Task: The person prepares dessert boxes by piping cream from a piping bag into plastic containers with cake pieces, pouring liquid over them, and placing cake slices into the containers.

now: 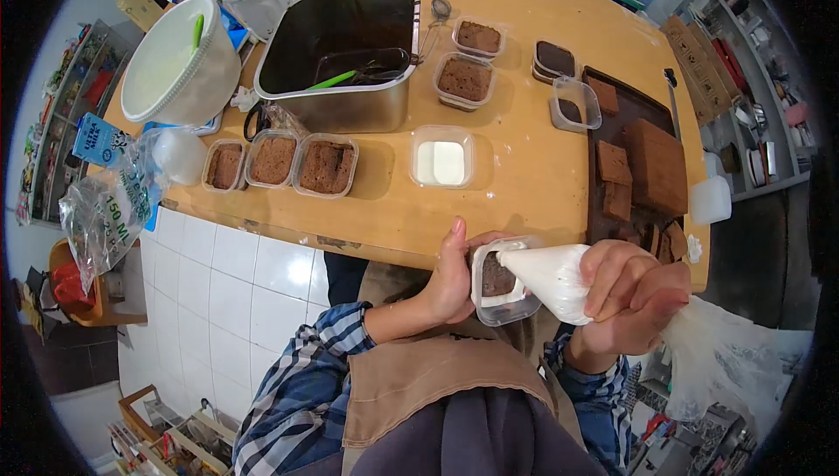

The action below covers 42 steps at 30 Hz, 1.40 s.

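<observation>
My left hand [451,279] holds a clear square plastic cup [512,311] off the table's front edge, thumb raised along its side. Inside the cup a piece of chocolate cake [499,275] shows, with white cream along its edges. My right hand [625,292] is wrapped round a clear piping bag [549,279] full of white cream. The bag's tip points into the cup, at its upper part. Its loose plastic end [725,362] trails off to the right behind my hand. Just beyond, a cup topped with smooth white cream [441,158] stands on the table.
Several cake-filled cups [326,166] stand on the wooden table [516,135]. A metal pan [336,113] with dark chocolate sits beyond them, beside a white cream bowl [212,83]. On the right lies a dark tray [599,214] with chocolate cake blocks [654,167]. A small sieve [440,10] lies behind.
</observation>
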Tool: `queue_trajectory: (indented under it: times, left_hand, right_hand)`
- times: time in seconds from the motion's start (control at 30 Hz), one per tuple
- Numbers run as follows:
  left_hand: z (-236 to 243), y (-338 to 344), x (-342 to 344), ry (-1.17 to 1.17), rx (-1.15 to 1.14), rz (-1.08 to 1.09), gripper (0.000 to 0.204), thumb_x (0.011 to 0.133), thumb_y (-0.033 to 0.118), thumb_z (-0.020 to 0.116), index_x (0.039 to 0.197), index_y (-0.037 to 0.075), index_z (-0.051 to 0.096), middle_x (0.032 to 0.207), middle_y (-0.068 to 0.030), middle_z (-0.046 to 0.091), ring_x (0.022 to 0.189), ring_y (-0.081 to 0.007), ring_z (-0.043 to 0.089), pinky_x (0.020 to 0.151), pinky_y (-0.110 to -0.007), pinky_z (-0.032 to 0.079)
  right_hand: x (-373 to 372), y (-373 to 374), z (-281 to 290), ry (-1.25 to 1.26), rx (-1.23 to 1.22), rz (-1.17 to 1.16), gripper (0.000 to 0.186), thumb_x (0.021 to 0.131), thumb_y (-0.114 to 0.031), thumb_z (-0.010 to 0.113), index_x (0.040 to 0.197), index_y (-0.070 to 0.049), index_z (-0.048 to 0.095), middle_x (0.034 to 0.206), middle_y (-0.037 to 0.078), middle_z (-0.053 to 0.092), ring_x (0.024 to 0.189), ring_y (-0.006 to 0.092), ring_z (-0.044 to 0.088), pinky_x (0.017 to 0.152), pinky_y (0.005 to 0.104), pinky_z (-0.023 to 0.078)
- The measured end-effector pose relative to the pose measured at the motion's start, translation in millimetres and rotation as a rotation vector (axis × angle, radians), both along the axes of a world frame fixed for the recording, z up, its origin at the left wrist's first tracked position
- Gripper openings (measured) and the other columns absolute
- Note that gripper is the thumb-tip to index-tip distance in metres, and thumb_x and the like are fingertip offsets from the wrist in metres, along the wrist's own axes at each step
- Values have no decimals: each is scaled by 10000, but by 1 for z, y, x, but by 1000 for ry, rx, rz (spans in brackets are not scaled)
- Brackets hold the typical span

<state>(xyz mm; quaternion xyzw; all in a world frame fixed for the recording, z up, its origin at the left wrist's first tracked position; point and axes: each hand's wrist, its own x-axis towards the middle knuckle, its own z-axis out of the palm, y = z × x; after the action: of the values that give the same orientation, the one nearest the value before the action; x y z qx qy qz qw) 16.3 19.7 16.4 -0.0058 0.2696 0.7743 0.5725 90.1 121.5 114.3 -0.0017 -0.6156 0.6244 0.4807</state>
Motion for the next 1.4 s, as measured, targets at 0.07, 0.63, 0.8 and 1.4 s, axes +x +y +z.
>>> queue_trajectory:
  times: [0.07,0.63,0.8,1.4]
  left_hand:
    - [3,1,0,19,-5,-26,783,821,601,95,1083,-41,456,995,-165,551,921,-233,547,827,-348,430]
    - [1,-2,-2,-32,32,-35,809,807,625,111,1094,-55,443,977,-175,553,844,-251,570,792,-354,447]
    - [2,0,-1,-11,40,-41,807,807,623,109,1091,-54,444,970,-173,555,816,-251,577,780,-349,453]
    - [0,-3,-3,90,-1,-79,841,782,656,104,1114,-43,435,1060,-180,526,975,-260,522,873,-371,398]
  right_hand:
    - [-1,-1,0,21,-30,35,439,811,-491,423,612,-113,322,360,-3,296,295,132,352,363,299,327]
    - [3,4,-8,55,52,-28,349,897,-361,324,635,-131,313,341,-20,267,265,90,290,335,237,274]
    - [6,5,-7,28,155,-85,343,900,-357,316,643,-130,313,342,-18,272,268,84,295,352,234,292]
    - [10,4,-4,4,90,-68,344,898,-354,322,632,-137,299,351,-18,262,268,89,283,349,240,290]
